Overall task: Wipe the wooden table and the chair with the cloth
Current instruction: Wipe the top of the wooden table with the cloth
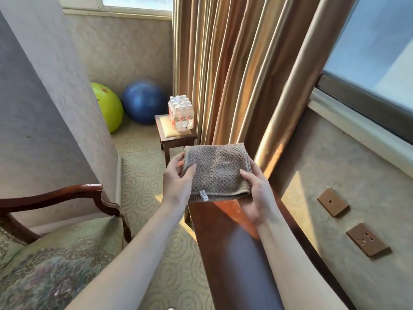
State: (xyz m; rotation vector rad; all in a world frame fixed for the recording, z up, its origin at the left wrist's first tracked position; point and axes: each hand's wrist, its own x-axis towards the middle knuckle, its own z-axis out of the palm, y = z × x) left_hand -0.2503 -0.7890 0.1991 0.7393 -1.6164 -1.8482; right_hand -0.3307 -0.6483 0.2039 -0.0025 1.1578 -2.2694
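A folded beige waffle-weave cloth [215,171] with a small white tag is held up between both hands over the far end of the dark wooden table [225,249]. My left hand [177,182] pinches its left edge, thumb on top. My right hand [257,193] grips its right lower corner. The table is a narrow reddish-brown surface running along the wall on the right. The chair [55,256], with a floral upholstered seat and a curved dark wooden arm, stands at the lower left.
A small wooden stool [166,130] carries a shrink-wrapped pack of water bottles [181,114]. Green [109,108] and blue [144,101] exercise balls sit in the far corner. Tan curtains [234,70] hang behind the table. Wall sockets [366,242] are on the right wall.
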